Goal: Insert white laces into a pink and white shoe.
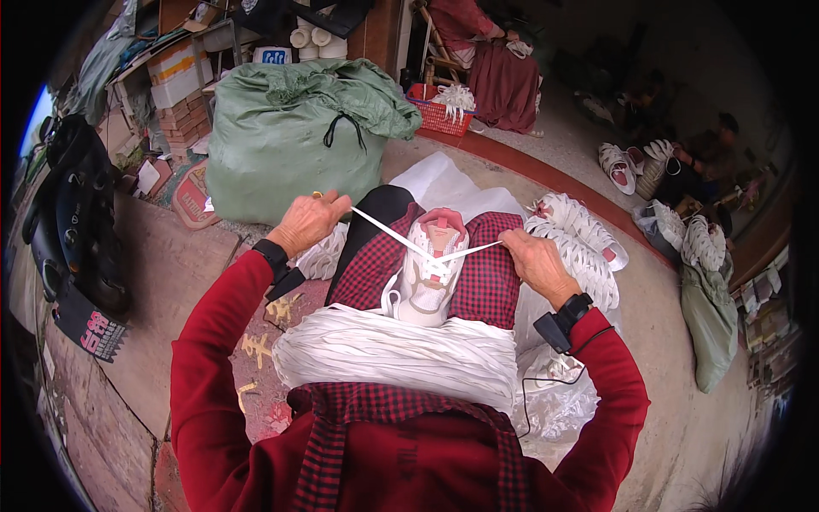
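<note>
A white and beige sneaker (429, 294) with a pink lining rests on my lap, on a red-and-black checked apron (486, 286). From its upper eyelets a white shoelace (394, 233) runs out to both sides in a V. My left hand (309, 224) pinches one end, raised up and to the left of the shoe. The other end is between the closed fingers of my right hand (539, 264), to the right of the shoe. A thick bundle of white laces (392, 352) lies across my lap, touching the sneaker's near end.
Laced sneakers (578, 235) are piled by my right side, above clear plastic (559, 401). A big green sack (294, 136) stands ahead left. Beyond it are a red basket (442, 115) with white laces and a seated person. A parked dark vehicle (77, 213) is far left.
</note>
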`<control>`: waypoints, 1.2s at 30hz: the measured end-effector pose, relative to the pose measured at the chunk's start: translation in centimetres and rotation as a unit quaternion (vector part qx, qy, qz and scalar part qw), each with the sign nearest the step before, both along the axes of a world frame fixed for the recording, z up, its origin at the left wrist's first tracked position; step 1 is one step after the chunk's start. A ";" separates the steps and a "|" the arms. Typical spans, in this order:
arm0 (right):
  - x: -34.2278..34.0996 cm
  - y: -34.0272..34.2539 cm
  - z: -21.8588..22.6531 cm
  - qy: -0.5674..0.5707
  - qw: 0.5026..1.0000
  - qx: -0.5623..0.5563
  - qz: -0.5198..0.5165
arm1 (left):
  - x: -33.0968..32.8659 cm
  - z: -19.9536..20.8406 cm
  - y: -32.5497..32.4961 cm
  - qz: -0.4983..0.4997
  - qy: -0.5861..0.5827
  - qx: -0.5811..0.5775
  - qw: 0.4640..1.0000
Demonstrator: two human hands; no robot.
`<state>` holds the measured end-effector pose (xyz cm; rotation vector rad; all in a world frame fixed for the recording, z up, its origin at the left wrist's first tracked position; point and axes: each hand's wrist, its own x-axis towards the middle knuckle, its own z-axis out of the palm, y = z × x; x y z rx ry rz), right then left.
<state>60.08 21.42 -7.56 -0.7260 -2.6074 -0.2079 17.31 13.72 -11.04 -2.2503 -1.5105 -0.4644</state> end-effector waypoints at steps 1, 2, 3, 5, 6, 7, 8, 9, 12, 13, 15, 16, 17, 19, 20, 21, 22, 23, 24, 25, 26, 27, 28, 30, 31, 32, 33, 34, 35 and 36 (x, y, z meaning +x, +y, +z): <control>1.7 0.3 0.5 0.005 1.000 0.000 -0.018 | -1.4 -0.1 -0.4 0.017 0.005 0.015 1.000; 3.8 1.0 0.6 -0.010 0.999 0.018 -0.038 | -2.8 -0.2 -0.6 0.033 0.009 0.030 0.999; 6.2 1.7 0.7 -0.026 0.997 0.035 -0.058 | -4.2 0.4 -0.9 0.058 0.026 0.032 0.997; 10.1 1.4 2.9 -0.053 0.991 0.072 -0.098 | -7.6 3.1 -2.6 0.103 0.045 0.053 0.992; 12.2 1.5 3.9 -0.081 0.981 0.091 -0.152 | -9.4 4.6 -3.0 0.118 0.045 0.061 0.990; 14.2 1.6 5.0 -0.077 0.974 0.102 -0.185 | -10.8 6.2 -3.5 0.132 0.050 0.075 0.987; 16.7 1.8 6.0 -0.080 0.966 0.117 -0.214 | -12.0 7.9 -3.8 0.143 0.054 0.089 0.984; 18.9 2.1 7.0 -0.082 0.958 0.132 -0.240 | -13.2 9.5 -4.2 0.165 0.055 0.096 0.980; 22.6 1.4 10.5 -0.098 0.922 0.163 -0.338 | -16.8 13.6 -6.3 0.216 0.074 0.135 0.964; 23.9 1.4 11.3 -0.083 0.916 0.158 -0.360 | -18.0 14.7 -6.8 0.223 0.078 0.158 0.959; 25.1 0.9 12.8 -0.072 0.904 0.209 -0.365 | -19.4 16.3 -7.9 0.226 0.078 0.221 0.946; 24.5 0.2 13.6 -0.071 0.902 0.256 -0.340 | -18.0 17.5 -8.6 0.227 0.080 0.220 0.945; 23.7 -0.5 14.2 -0.070 0.903 0.255 -0.338 | -16.3 18.3 -9.5 0.199 0.105 0.345 0.911; 21.0 -2.6 14.5 0.108 0.828 0.434 -0.340 | -12.5 18.9 -12.0 0.167 0.094 0.515 0.835; 20.6 -4.2 14.1 0.217 0.807 0.450 -0.314 | -11.0 18.2 -13.3 0.165 0.051 0.563 0.808; 18.5 -5.6 12.8 0.337 0.796 0.414 -0.284 | -8.7 16.6 -13.5 0.111 -0.122 0.575 0.802; 15.4 -6.9 11.1 0.454 0.772 0.369 -0.247 | -6.3 14.7 -13.8 0.057 -0.289 0.566 0.770; 12.6 -7.7 9.1 0.524 0.777 0.240 -0.254 | -4.2 13.2 -14.2 0.041 -0.381 0.516 0.766; 9.6 -7.8 6.6 0.583 0.765 0.106 -0.252 | -2.1 11.8 -14.1 0.025 -0.466 0.463 0.754; 6.6 -7.4 4.3 0.558 0.809 0.072 -0.168 | 0.1 10.4 -12.5 0.019 -0.490 0.406 0.771; 3.5 -7.8 2.9 0.513 0.839 -0.041 -0.178 | 2.0 9.3 -11.3 0.018 -0.506 0.352 0.787; 1.2 -7.1 0.1 0.543 0.823 -0.140 -0.097 | 3.4 7.8 -9.5 -0.013 -0.527 0.267 0.807; -1.2 -6.7 -1.6 0.536 0.815 -0.214 -0.052 | 4.8 6.7 -8.3 -0.024 -0.551 0.181 0.814; -4.5 -5.9 -3.7 0.508 0.810 -0.293 -0.011 | 7.1 3.9 -5.7 -0.080 -0.609 0.047 0.788; -5.7 -5.4 -4.7 0.503 0.802 -0.323 -0.008 | 8.2 2.7 -4.7 -0.087 -0.631 0.000 0.771; -6.4 -5.2 -5.3 0.498 0.792 -0.353 -0.004 | 9.1 1.6 -3.9 -0.092 -0.650 -0.047 0.753; -6.7 -5.3 -5.5 0.501 0.790 -0.352 -0.008 | 9.8 0.7 -3.3 -0.107 -0.649 -0.090 0.748; -6.8 -5.5 -5.6 0.483 0.800 -0.355 -0.024 | 10.6 0.2 -3.0 -0.121 -0.647 -0.132 0.741; -6.8 -5.5 -5.7 0.463 0.810 -0.358 -0.040 | 11.4 -0.3 -2.7 -0.131 -0.649 -0.148 0.734; -6.8 -5.6 -5.7 0.467 0.808 -0.357 -0.043 | 11.9 -0.9 -2.6 -0.129 -0.648 -0.171 0.731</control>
